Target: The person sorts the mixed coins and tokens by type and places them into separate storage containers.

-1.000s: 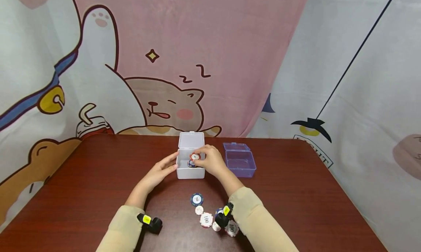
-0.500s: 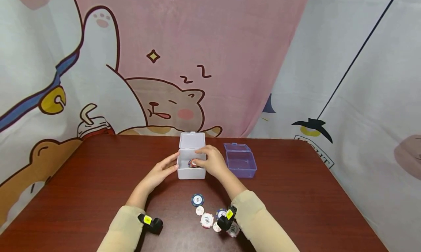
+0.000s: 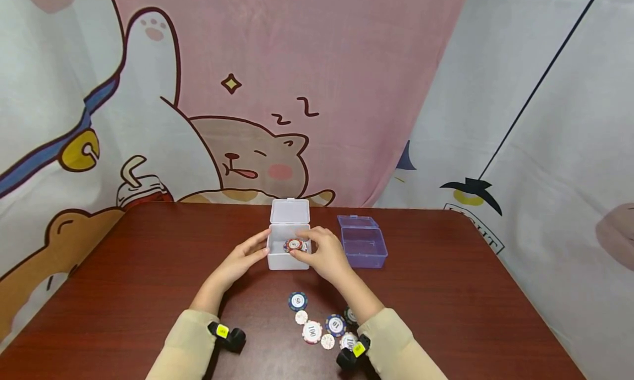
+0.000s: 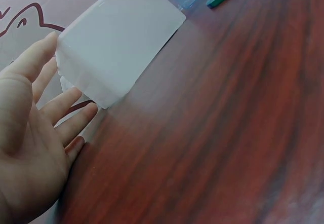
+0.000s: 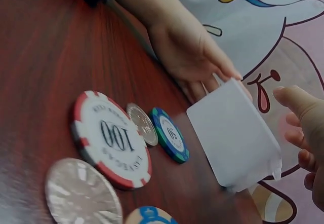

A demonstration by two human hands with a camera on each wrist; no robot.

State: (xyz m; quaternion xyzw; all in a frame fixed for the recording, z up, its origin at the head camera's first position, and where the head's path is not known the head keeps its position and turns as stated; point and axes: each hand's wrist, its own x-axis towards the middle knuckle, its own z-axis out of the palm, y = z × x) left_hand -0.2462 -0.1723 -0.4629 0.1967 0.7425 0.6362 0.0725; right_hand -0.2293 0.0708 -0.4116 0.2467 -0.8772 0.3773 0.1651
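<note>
Head view: left hand [image 3: 241, 260], fingers straight, steadies white box [image 3: 288, 257] at mid-desk [image 3: 124, 270]; right hand [image 3: 322, 253], relaxed, empty, hovers at box rim over chip [image 3: 294, 245] inside. Spare chips [image 3: 312, 331] near. Left wrist: flat palm [image 4: 30, 148] braces box [image 4: 119, 41] wall. Right wrist: right fingers [image 5: 304, 127] loose beside box [image 5: 235, 135].

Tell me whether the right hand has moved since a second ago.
Yes. The right hand has drawn back toward the person, from over the white box to its near right corner, leaving a chip inside. The box stayed put.
</note>
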